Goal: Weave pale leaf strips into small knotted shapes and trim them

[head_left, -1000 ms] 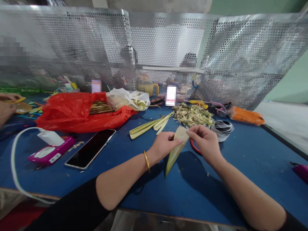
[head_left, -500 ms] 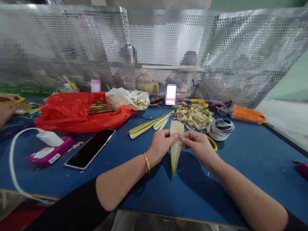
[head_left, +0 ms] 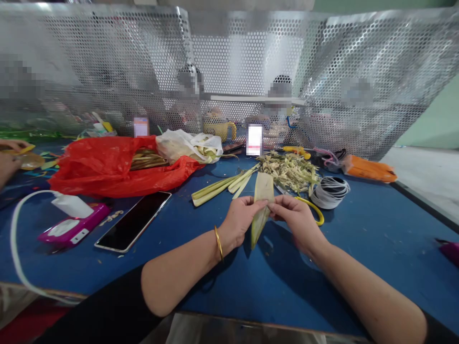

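A pale green-yellow leaf strip [head_left: 263, 186], broad at the top and tapering to a point, is held above the blue table [head_left: 222, 286]. My left hand [head_left: 239, 217] pinches its left side with the thumb on top. My right hand [head_left: 294, 215] grips the opposite edge between thumb and fingers. Just behind my hands lie a few similar strips [head_left: 215, 187] and a heap of shredded leaf pieces [head_left: 287, 171]. Scissors with a yellow handle [head_left: 320, 216] sit partly hidden behind my right hand. Beside them is a roll of white cord [head_left: 329, 192].
To the left are a red plastic bag [head_left: 96, 165], a white bag [head_left: 190, 143], a phone [head_left: 134, 222] and a purple power strip [head_left: 75, 224] with a white cable. An orange packet [head_left: 369, 168] lies right. A perforated metal screen [head_left: 244, 57] stands behind. Another person's hand [head_left: 10, 160] shows far left.
The leaf strip has slid slightly upward between my fingers, and its pointed lower end has swung up and to the left. Both hands keep their pinch in nearly the same place.
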### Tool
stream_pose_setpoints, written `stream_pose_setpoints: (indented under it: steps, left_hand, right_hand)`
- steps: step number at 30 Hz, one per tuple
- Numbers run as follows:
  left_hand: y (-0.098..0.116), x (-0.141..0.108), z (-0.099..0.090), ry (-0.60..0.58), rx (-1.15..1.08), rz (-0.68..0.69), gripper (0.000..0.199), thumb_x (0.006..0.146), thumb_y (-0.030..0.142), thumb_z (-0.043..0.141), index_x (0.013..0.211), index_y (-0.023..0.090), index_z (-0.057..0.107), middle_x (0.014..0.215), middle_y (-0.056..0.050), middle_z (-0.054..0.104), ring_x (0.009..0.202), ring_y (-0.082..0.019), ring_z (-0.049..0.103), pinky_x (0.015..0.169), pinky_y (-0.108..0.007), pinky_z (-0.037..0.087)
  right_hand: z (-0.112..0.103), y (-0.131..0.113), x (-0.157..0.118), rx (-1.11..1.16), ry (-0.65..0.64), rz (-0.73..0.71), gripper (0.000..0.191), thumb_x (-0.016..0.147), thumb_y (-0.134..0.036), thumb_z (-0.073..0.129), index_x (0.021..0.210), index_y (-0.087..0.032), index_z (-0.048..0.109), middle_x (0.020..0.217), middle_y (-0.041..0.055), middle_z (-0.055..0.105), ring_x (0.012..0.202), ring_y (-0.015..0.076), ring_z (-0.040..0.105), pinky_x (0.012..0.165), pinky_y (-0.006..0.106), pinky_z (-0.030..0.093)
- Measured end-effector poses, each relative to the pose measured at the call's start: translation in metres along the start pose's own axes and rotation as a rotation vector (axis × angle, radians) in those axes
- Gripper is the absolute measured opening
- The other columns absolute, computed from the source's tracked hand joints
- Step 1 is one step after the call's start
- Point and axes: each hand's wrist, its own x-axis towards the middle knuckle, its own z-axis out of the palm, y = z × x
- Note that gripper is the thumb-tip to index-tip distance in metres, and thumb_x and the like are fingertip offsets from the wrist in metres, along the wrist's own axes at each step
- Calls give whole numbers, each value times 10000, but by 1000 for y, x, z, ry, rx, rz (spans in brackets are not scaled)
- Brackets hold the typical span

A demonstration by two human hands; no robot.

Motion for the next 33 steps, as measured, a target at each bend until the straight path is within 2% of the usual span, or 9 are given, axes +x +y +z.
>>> stream_pose_setpoints:
  steps: [6,13,21,30,33]
  left_hand:
    - [-3,1,-1,-86,0,9,277,643,364,744,692,110,646,612,-47,653,524,-115,564,531,-221,420]
    - [-2,-1,2,-200,-85,-25,284,659,375,738,720,121,624,583,-37,639,516,-132,584,560,-247,461]
    - [-5,2,0,-169,-73,-29,251,682,347,712,739,127,606,601,-25,630,507,-108,555,531,-224,438]
    - [-7,2,1,-89,122,146,233,732,373,639,750,147,583,624,6,580,554,-113,521,531,-227,397]
    - [-5,2,0,-13,216,158,188,762,344,603,747,159,579,592,29,547,506,-88,450,499,-212,344]
  right_hand:
    - [0,3,0,101,-61,86,327,615,-431,777,590,-153,607,536,-35,512,525,79,435,541,231,350]
    - [0,9,2,309,-105,221,298,595,-370,806,600,-157,597,557,-35,522,503,71,436,516,228,347]
    - [0,10,3,401,-128,300,259,586,-314,821,632,-164,614,565,-40,527,505,69,439,512,216,356]
    - [-4,8,5,346,-167,226,219,638,-311,777,628,-155,623,578,-33,506,535,78,431,543,215,338]
    - [-4,3,2,348,-202,203,203,657,-308,754,632,-160,618,588,-27,521,549,85,436,561,222,338]
